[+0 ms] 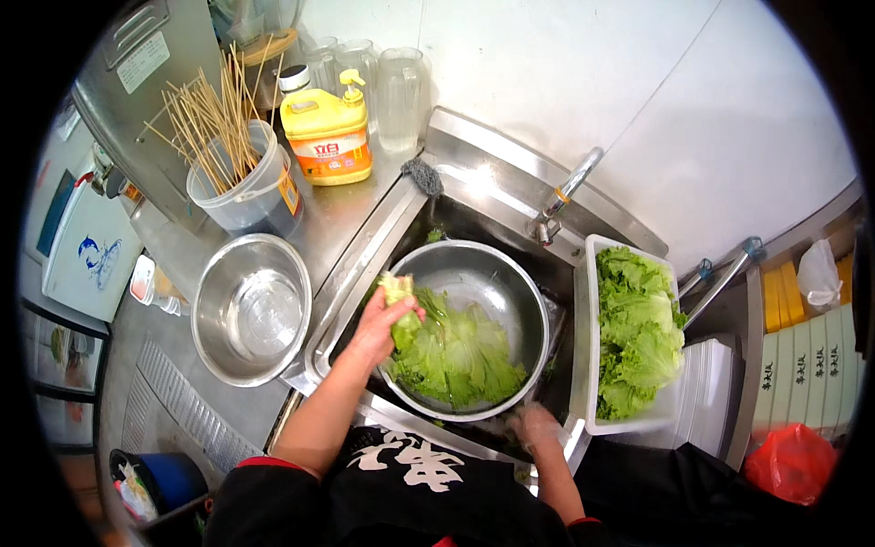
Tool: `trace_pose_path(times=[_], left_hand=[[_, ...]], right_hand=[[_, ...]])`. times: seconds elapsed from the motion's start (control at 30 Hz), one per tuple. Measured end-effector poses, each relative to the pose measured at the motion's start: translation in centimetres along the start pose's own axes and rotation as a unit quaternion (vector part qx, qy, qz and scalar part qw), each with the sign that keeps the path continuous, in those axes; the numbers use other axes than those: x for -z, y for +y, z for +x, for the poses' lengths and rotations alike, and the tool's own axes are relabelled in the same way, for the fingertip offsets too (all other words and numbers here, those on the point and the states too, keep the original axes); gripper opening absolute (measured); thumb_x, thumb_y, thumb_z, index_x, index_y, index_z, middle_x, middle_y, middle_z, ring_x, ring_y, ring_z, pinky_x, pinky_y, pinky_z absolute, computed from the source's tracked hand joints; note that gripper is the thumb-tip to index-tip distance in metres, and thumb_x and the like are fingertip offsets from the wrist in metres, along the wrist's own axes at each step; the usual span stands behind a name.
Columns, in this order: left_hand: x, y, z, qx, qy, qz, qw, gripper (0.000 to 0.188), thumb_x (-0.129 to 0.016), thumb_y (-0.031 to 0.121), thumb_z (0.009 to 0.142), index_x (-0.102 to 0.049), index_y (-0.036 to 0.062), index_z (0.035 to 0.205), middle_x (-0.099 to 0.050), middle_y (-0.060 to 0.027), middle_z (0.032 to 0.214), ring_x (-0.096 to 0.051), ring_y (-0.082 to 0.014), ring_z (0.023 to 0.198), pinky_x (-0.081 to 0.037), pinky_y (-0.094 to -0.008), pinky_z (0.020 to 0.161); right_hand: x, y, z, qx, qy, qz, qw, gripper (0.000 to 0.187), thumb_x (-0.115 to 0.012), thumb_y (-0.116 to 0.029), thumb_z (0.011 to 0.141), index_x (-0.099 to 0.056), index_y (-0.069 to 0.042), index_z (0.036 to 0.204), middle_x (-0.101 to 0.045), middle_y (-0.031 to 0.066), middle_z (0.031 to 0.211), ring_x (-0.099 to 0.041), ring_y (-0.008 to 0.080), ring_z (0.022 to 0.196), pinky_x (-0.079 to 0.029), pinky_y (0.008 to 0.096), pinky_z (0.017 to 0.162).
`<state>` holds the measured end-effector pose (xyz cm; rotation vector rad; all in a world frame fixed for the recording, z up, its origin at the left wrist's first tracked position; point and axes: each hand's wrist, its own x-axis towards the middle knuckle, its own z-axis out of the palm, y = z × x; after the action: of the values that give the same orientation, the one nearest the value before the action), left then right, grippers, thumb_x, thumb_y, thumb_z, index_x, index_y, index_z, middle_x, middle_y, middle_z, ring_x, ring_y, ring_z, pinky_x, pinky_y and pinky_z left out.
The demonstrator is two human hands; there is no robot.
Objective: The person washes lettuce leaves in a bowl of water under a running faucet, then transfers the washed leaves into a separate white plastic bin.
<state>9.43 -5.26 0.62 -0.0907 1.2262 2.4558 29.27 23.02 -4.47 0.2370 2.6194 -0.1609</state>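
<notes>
My left hand (374, 328) is closed around a piece of lettuce (397, 290), its pale end pointing up, at the left rim of a round metal basin (483, 267). Loose green lettuce leaves (460, 356) lie inside the basin, which stands in the stainless steel sink (565, 333). Down by the basin's near right side is my right hand (536, 427), low in the sink near its front edge. Motion blurs it, so its fingers and anything in them cannot be made out.
A white bin (591, 365) of leafy lettuce (638, 328) stands right of the sink, beyond the tap (561, 196). To the left are an empty metal bowl (255, 310), a tub of skewers (246, 196), a yellow pump jug (328, 137) and a steel-wool scrubber (423, 176).
</notes>
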Motion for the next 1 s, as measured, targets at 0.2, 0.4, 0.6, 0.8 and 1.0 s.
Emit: trace_pose_path(times=[0.2,0.4,0.6,0.8,1.0], left_hand=[[3.3,1.8,-0.6,0.035,0.083,0.063,0.994,0.022,-0.059,0.017,0.083,-0.051,0.0043,0.1,-0.054,-0.0036,0.072,-0.055,-0.016,0.064,-0.047,-0.0294,0.064],[4.3,1.3,-1.7,0.057,0.121,0.102,0.986,0.017,-0.054,0.008,0.084,-0.049,0.0016,0.099,-0.056,-0.0074,0.079,-0.057,-0.018,0.071,-0.047,-0.0302,0.065],[4.6,0.6,-2.3,0.095,0.118,0.117,0.981,0.02,-0.055,0.005,0.082,-0.049,0.0016,0.101,-0.056,-0.0085,0.082,-0.058,-0.0182,0.072,-0.048,-0.0295,0.065],[3.9,-1.4,-1.4,0.155,0.086,0.111,0.978,0.023,-0.057,0.004,0.081,-0.048,0.0014,0.103,-0.057,-0.0097,0.085,-0.058,-0.0181,0.073,-0.047,-0.0286,0.065],[2.1,-3.3,-0.9,0.174,0.025,0.127,0.976,0.031,-0.059,0.002,0.079,-0.048,0.0009,0.107,-0.057,-0.0113,0.089,-0.058,-0.0195,0.078,-0.046,-0.0295,0.071]], right_hand=[[5.2,-5.5,5.8,0.064,0.01,0.094,0.994,0.034,-0.057,-0.032,0.074,-0.062,-0.01,0.099,-0.058,0.0169,0.102,-0.056,0.0331,0.092,-0.045,0.041,0.078],[4.0,-11.1,9.7,0.095,0.23,0.018,0.968,0.064,-0.066,-0.033,0.07,-0.04,-0.014,0.126,-0.047,0.0193,0.12,-0.047,0.0322,0.109,-0.037,0.0373,0.094],[2.3,-5.5,16.8,-0.036,0.096,0.269,0.958,0.071,-0.069,-0.031,0.068,-0.038,-0.002,0.126,-0.047,0.0204,0.121,-0.047,0.0327,0.11,-0.036,0.0377,0.094],[2.3,-1.9,17.6,-0.027,-0.021,0.668,0.743,0.05,-0.066,-0.018,0.073,-0.048,0.001,0.116,-0.055,0.0126,0.111,-0.054,0.0239,0.098,-0.041,0.0339,0.086],[5.1,-3.8,16.0,-0.02,0.001,0.791,0.611,0.029,-0.061,-0.018,0.082,-0.055,-0.001,0.103,-0.06,0.0075,0.092,-0.057,0.0164,0.082,-0.045,0.0295,0.072]])
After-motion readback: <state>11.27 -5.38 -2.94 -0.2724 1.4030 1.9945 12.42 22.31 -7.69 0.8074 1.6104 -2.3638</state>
